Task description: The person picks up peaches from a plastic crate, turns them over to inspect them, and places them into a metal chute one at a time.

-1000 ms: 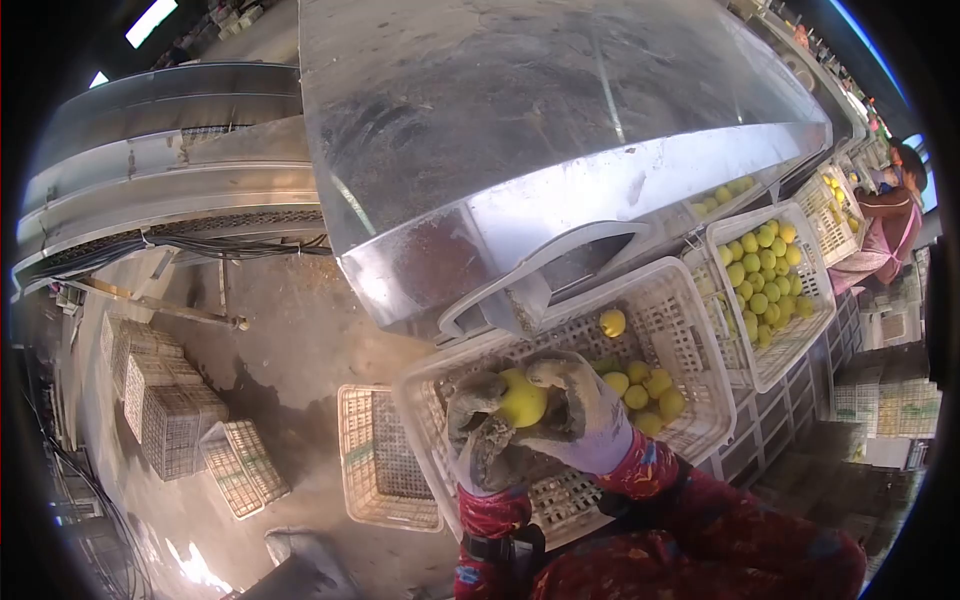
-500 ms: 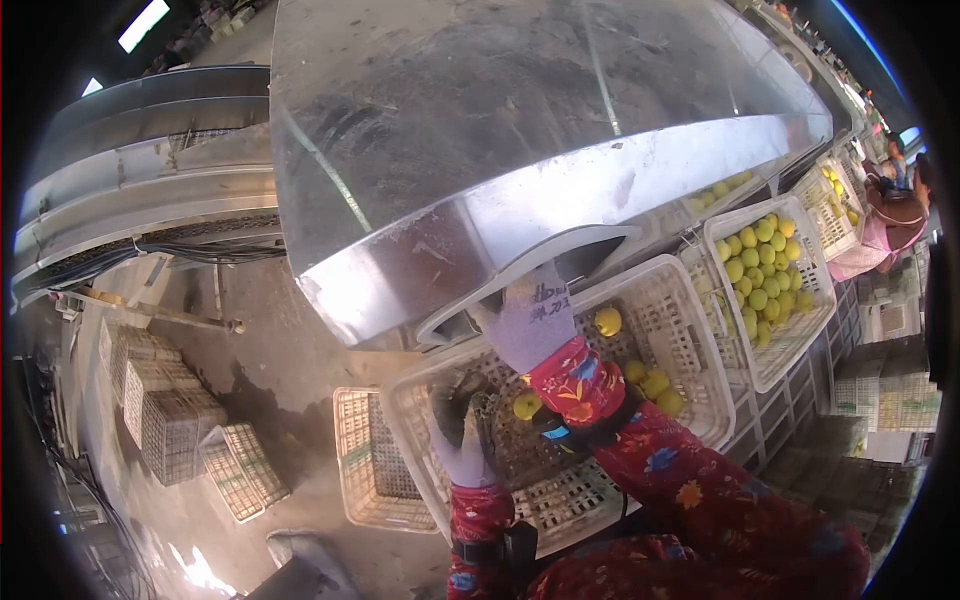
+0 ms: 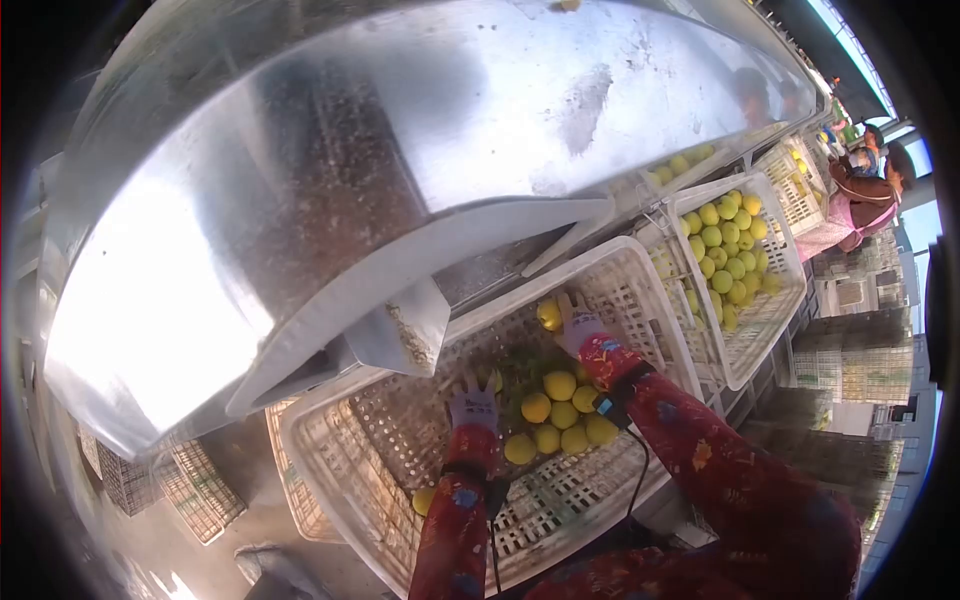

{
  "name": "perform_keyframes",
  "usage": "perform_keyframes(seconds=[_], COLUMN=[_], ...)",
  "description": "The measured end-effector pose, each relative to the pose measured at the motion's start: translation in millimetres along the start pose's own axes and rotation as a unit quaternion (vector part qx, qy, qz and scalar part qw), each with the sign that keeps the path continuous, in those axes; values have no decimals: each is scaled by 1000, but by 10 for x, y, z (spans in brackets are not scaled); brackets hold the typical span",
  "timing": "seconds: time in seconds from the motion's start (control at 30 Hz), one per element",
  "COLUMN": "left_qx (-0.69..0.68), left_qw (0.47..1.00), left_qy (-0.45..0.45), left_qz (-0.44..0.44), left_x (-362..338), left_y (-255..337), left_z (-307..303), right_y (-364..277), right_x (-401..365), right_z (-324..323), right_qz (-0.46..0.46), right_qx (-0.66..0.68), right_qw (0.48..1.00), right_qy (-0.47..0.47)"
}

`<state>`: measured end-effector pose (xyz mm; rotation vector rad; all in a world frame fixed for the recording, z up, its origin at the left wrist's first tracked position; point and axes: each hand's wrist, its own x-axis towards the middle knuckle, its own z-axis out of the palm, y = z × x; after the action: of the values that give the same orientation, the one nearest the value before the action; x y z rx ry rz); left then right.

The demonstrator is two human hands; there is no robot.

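My left hand (image 3: 473, 408), in a pale glove, reaches into a large white slatted crate (image 3: 340, 510). Its fingers are spread, beside a small yellow-green piece, partly hidden, at its right. My right hand (image 3: 580, 326), gloved with dark writing on the back, has its fingers stretched out against the right side of a yellow round fruit (image 3: 549, 314). Between and below the hands lies a cluster of several yellow round fruits (image 3: 561, 413). Another yellow fruit (image 3: 424, 500) sits near the crate's left side, partly behind my left sleeve.
A curved shiny metal chute (image 3: 330, 290) overhangs the crate's far left side. To the right stands another white crate (image 3: 738, 375) holding several yellow-green fruits. Stacked crates (image 3: 850, 350) and a person in pink and brown (image 3: 860, 200) are at far right. More crates (image 3: 200, 490) rest on the floor.
The view has shifted closer to the chute and crate. My right hand has left the chute's edge for a fruit inside the crate. Several more fruits now show in it.
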<state>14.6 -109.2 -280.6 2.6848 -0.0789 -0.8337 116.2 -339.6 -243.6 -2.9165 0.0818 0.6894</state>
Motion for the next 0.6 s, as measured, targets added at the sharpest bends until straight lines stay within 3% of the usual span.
perform_keyframes(seconds=[0.07, 0.17, 0.27, 0.3, 0.37, 0.4, 0.5, 0.53, 0.6], left_qx=[-22, -278, -582, -606, -650, -676, -732, -742, -759], left_qw=[999, 950, 804, 780, 725, 699, 635, 623, 605], left_qy=[-36, 52, 116, 140, 187, 189, 191, 191, 204], left_qz=[-9, -134, 46, 73, 127, 137, 156, 157, 122], left_x=[-59, -176, -438, -592, -1085, -1277, -1786, -1903, -2135], left_y=[21, -128, -254, -207, 20, 57, 27, -16, 28], left_z=[-267, -227, -215, -365, -839, -1054, -1516, -1604, -1896], right_y=[59, -214, -525, -631, -908, -1030, -1358, -1490, -1738], right_x=[198, -189, -901, -1102, -1512, -1670, -2034, -2073, -2013], right_z=[328, -56, -558, -693, -1045, -1229, -1653, -1725, -1842], right_qz=[-5, -7, -142, -195, -240, -265, -229, -203, -217], right_qx=[-11, 90, 261, 323, 326, 325, 375, 466, 413], right_qw=[1000, 996, 952, 920, 902, 891, 873, 842, 846], right_qy=[22, 8, 74, 108, 152, 174, 210, 180, 258])
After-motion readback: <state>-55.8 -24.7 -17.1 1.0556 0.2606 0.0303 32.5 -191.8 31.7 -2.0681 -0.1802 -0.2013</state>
